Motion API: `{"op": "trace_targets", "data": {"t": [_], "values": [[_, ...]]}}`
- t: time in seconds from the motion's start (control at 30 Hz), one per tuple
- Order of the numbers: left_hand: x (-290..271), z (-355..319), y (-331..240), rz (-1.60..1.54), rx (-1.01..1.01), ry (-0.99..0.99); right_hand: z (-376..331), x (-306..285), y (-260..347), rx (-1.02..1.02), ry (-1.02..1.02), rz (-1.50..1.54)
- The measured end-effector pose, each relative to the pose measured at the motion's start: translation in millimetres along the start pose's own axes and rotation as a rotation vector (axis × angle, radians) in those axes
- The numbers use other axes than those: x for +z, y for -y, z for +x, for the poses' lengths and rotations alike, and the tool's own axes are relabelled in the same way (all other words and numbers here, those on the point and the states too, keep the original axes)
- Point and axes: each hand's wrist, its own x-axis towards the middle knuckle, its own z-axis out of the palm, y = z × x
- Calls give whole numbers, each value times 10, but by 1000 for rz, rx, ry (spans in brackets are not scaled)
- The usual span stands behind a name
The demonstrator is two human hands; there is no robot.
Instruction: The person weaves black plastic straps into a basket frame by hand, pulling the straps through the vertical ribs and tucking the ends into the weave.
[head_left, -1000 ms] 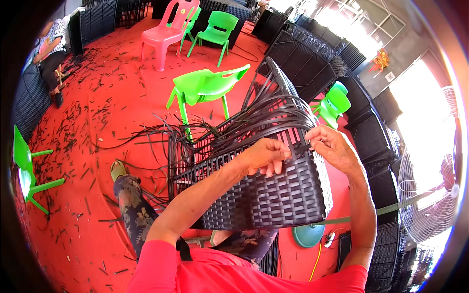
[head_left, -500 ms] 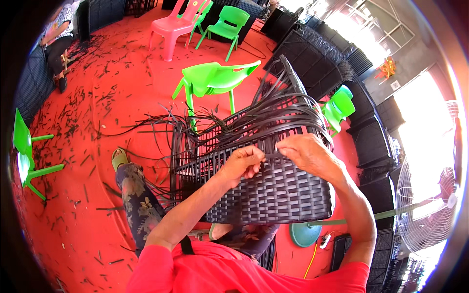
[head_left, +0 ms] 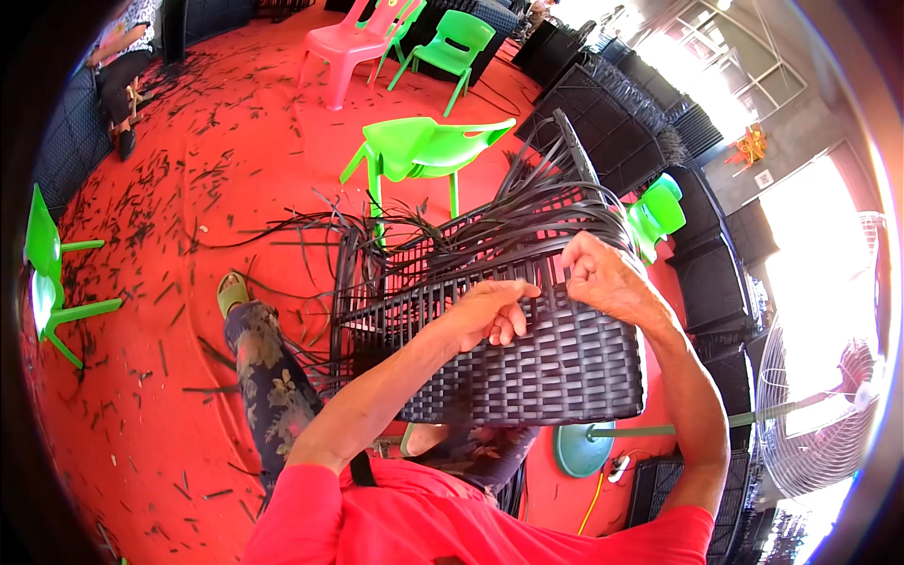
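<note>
A half-woven black plastic wicker panel on a frame [head_left: 556, 372] stands in front of me, its near lower face in tight basket weave. My left hand [head_left: 492, 311] is at the upper edge of that weave. Its index finger stretches out to touch the strips; the other fingers curl loosely, apart. Just to the right, my right hand [head_left: 612, 281] is closed, thumb and fingers bent together by the upright strips. Whatever lies in its pinch is too small to make out. Long loose black strips [head_left: 527, 221] spread over the top of the frame, behind both hands.
A green chair [head_left: 414, 151] stands beyond the frame, another green chair [head_left: 56, 273] at far left. A pink chair [head_left: 348, 47] is farther back. Strip scraps litter the red floor [head_left: 188, 311]. At right stands a fan [head_left: 815, 405]; dark wicker pieces [head_left: 697, 245] are stacked. Someone sits at upper left.
Both hands have moved a little to the right along the weave edge. My left index finger has straightened out, and my right hand has risen slightly, its fingers curled in more.
</note>
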Motion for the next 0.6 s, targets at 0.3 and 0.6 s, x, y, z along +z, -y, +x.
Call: {"op": "trace_targets", "data": {"t": [0.3, 0.6], "values": [[70, 271, -79, 449, -203, 96, 35, 108, -29, -162, 5, -343], [-15, 318, -41, 256, -229, 149, 44, 96, -176, -107, 0, -276]]}}
